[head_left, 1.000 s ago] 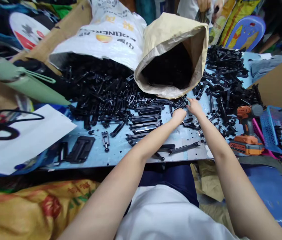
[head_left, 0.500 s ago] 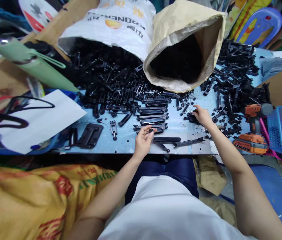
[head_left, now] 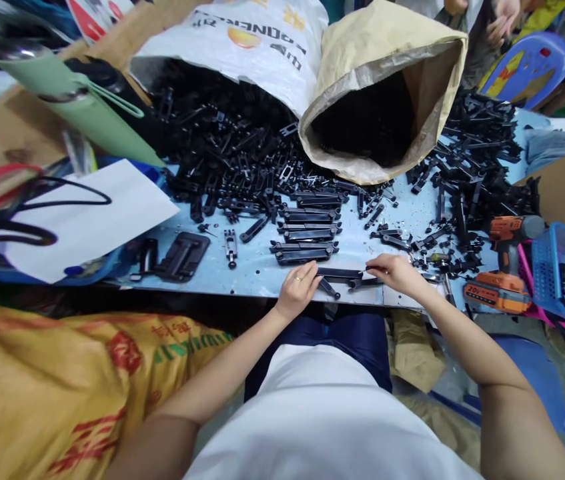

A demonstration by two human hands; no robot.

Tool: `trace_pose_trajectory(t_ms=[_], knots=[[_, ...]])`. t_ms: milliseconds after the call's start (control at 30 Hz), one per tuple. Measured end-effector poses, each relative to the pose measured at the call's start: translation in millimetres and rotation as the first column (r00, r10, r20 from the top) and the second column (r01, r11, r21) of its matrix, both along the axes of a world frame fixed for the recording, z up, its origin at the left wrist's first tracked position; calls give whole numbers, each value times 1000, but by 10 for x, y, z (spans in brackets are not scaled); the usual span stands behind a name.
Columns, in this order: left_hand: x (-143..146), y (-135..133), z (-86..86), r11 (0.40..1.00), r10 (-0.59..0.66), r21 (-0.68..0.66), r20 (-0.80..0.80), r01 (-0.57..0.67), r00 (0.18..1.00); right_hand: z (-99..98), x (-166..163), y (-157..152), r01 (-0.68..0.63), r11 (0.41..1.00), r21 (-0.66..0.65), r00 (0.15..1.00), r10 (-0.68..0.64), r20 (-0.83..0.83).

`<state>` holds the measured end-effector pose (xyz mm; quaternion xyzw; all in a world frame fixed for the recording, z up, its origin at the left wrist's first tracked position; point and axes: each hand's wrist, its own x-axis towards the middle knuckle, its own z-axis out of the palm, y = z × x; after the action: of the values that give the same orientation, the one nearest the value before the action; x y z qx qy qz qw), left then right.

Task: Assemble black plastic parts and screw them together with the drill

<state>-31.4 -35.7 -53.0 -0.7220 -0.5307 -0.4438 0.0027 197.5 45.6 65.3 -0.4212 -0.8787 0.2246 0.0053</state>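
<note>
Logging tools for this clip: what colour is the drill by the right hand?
Orange and black, with a grey chuck; the drill shows best in the head view.

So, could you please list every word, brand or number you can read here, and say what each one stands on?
"20V" on the base of the orange cordless drill.
Latin capitals on the white woven sack, seen upside down, roughly "ONGNE"; not surely readable.
Red and green characters on the yellow sack: too creased and blurred to read.
Nothing readable on the brown paper sack or the white sheet.
</note>
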Motion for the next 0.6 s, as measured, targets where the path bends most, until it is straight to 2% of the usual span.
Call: trace_pose_trajectory(t_ms=[100,167,233,333,400,467,533,600], knots=[[-40,-49,40,994,74,-66,-125,-83,989,34,-117,-49,-54,998,14,985,51,164],[-28,-52,85,989,71,-114,-165,-91,984,81,-211,-72,-106,994,23,958,96,269],[34,-17,145,987,-20,-159,-201,-12,979,134,-290,-84,-143,989,24,925,126,360],[200,93,252,956,-237,-236,-276,173,932,171,-354,-83,-176,984,10,888,155,433],[318,178,320,909,-361,-326,-306,259,881,131,-351,-81,-214,977,-7,880,195,432],[414,247,365,858,-435,-426,-309,286,845,29,-303,-91,-241,970,-19,884,228,409],[478,288,380,823,-465,-494,-300,281,833,-129,-204,-116,-230,973,11,913,212,348],[513,302,371,815,-458,-515,-289,267,841,-316,-63,-152,-210,973,94,959,186,216]])
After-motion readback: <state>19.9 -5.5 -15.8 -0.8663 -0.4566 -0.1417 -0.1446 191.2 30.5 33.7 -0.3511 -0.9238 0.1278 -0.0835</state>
